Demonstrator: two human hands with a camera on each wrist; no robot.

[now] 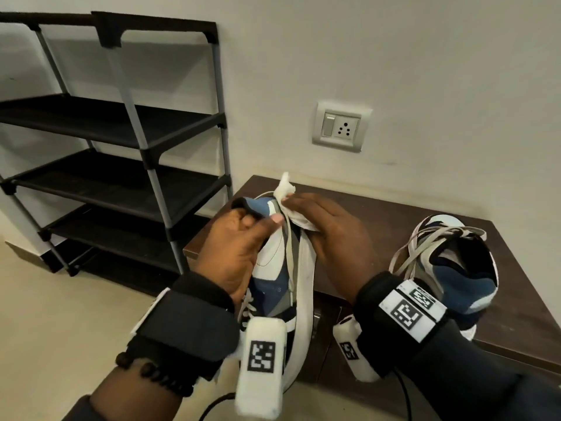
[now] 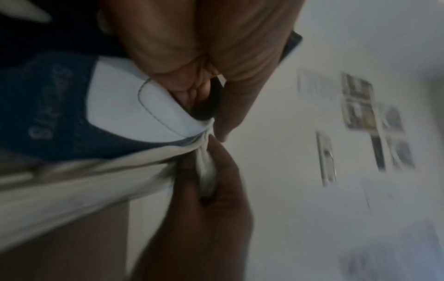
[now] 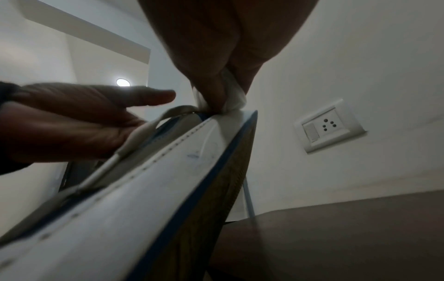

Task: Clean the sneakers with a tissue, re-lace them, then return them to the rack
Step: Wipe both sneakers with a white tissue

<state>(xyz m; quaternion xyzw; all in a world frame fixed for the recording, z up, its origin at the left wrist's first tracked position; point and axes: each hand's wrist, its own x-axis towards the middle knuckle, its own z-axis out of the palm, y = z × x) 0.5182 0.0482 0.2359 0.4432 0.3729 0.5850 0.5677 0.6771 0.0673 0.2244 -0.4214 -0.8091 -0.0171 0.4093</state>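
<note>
1. Shelving first: the black shoe rack [image 1: 115,123] stands against the wall at left, and the tiers in view carry nothing.
2. Beside the rack is a low dark wooden bench [image 1: 379,214]. On its right part rests the second sneaker [image 1: 449,262], blue and white, with its opening towards the camera and its loose laces [image 1: 416,247] tangled over its top.
3. Over the bench's left end, the first sneaker [image 1: 279,268] is held in the air, its heel end up and away from the camera, its white sole edge turned to the right.
4. The left hand [image 1: 233,250] grips this shoe at the collar: the thumb lies across the white side panel, and the other fingers curl into the opening.
5. The right hand [image 1: 331,235] presses a crumpled white tissue [image 1: 288,189] against the heel end of the sole. In the right wrist view, the thumb and fingertips [image 3: 209,91] pinch the tissue tightly onto the sole's white rim.
6. A loose lace [image 3: 141,133] hangs along the held shoe's side, between the two hands.
7. A switch and socket plate [image 1: 341,126] is set in the wall above the bench.
</note>
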